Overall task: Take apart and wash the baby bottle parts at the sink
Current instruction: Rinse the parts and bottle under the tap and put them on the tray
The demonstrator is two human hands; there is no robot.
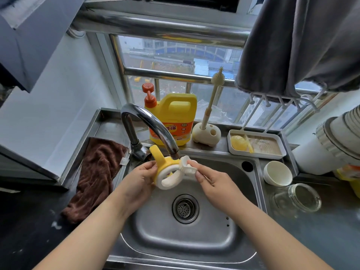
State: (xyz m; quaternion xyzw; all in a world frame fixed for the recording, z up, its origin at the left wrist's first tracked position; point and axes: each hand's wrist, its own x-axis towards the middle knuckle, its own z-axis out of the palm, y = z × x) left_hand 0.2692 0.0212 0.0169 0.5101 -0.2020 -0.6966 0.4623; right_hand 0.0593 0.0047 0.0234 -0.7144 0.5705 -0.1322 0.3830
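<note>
Gripping the yellow collar [162, 168] with its handle, the left hand [140, 178] has its fingers curled round the rim, and the part is held over the sink [224, 240], just under the spout of the tap [153, 125]. A white soft piece [188, 165], probably the teat, is pinched by the right hand [214, 182] and looks partly drawn out of the white ring at the collar's mouth. No running water can be made out. The step is judged best done if the collar is kept steady and the soft piece is eased out evenly, not tugged, so that it is not torn. Beyond the hands a detergent jug [173, 121] and a bottle brush [213, 94] are stood; on the surface past the right hand a glass jar [298, 197] is laid.
</note>
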